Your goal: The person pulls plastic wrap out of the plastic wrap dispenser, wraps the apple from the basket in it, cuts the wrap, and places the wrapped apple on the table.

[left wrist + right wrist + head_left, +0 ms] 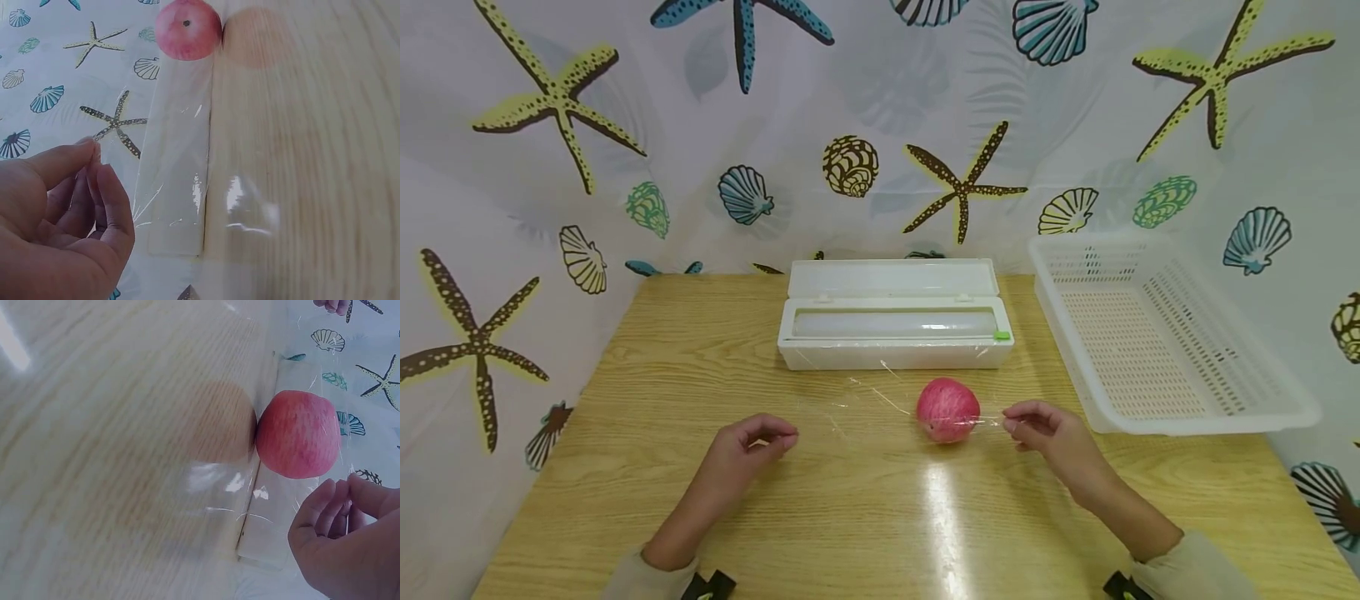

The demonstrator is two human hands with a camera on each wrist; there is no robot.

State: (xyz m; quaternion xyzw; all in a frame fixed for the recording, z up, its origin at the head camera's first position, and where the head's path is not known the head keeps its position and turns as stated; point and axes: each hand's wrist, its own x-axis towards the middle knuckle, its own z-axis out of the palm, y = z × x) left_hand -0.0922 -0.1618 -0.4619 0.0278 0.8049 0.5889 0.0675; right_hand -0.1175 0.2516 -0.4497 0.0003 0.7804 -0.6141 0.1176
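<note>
A sheet of clear plastic wrap point(857, 404) stretches between the two hands, in front of a white wrap box. In the head view its creased edge crosses in front of a red apple point(948, 410), which sits on the table. My left hand point(748, 450) pinches the left part of the wrap between thumb and fingertips, as the left wrist view also shows. Just right of the apple, my right hand point(1056, 442) pinches the wrap's right corner. The wrap box point(895, 358) has its lid raised, with a roll of film point(895, 324) inside.
A white plastic basket point(1097, 408) with slotted walls stands at the right of the wooden table point(647, 375). On the box's front rim, at its right end, is a small green slider point(1002, 336). A shell-and-starfish patterned cloth point(865, 100) hangs behind.
</note>
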